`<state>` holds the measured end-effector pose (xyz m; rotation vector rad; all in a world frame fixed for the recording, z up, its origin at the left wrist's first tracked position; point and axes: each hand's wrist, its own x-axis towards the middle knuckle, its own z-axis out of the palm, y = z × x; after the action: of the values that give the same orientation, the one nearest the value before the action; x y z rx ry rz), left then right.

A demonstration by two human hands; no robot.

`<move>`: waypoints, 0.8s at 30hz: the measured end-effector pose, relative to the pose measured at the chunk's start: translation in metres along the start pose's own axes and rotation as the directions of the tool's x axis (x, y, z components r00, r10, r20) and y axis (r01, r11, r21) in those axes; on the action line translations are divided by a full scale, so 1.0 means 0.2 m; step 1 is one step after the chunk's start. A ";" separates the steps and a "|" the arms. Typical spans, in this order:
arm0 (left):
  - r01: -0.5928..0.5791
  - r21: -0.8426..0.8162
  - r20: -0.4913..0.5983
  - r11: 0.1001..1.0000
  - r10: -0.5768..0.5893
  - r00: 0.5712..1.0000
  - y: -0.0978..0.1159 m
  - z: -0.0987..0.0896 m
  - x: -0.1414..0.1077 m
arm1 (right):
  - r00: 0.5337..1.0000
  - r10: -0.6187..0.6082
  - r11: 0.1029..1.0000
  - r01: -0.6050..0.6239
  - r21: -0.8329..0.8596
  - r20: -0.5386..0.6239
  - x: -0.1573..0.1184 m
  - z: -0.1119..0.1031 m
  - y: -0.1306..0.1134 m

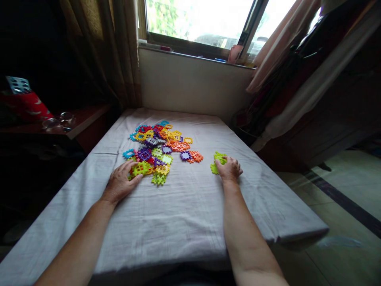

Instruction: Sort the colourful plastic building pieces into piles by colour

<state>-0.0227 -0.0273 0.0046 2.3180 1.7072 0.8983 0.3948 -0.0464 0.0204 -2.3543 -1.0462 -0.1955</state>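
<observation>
At the near left edge of a pile of interlocking plastic building tiles [177, 146], my left hand [120, 180] is closed, thumb and fingers around a lime-green window tile [141, 169]. A green tile [158, 178] and a yellow tile [162, 169] lie just right of it. Away to the right, my right hand [229, 169] curls its fingers over a small group of lime-green tiles [219, 157] on the cloth. Its palm hides part of this group, and I cannot tell how many tiles it grips.
A pale cloth [184, 206] covers the table. Behind it stand a wall and window, with a pink cup [235, 53] on the sill. Eyeglasses [59, 121] rest on a side desk at left. Clothes [285, 99] hang at right.
</observation>
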 end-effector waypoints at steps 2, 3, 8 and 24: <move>-0.002 -0.005 -0.006 1.000 0.002 1.000 0.00 0.00 0.00 | 1.000 -0.005 1.000 0.005 0.004 -0.020 -0.01 0.01 0.00; -0.001 -0.007 -0.008 1.000 0.001 1.000 0.01 0.00 0.00 | 0.999 -0.018 1.000 0.019 0.014 -0.040 -0.01 0.01 -0.01; 0.013 -0.005 0.007 1.000 -0.013 1.000 0.01 -0.01 0.00 | 0.941 -0.321 0.926 0.335 0.175 -0.104 -0.12 0.04 -0.16; 0.018 -0.011 0.022 1.000 -0.018 1.000 0.01 -0.01 0.00 | 0.485 -0.836 0.549 0.739 0.391 0.257 -0.55 0.08 -0.71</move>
<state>-0.0215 -0.0292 0.0069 2.2934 1.7073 0.8742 0.2156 -0.0313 0.0288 -1.5289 -2.2223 0.1139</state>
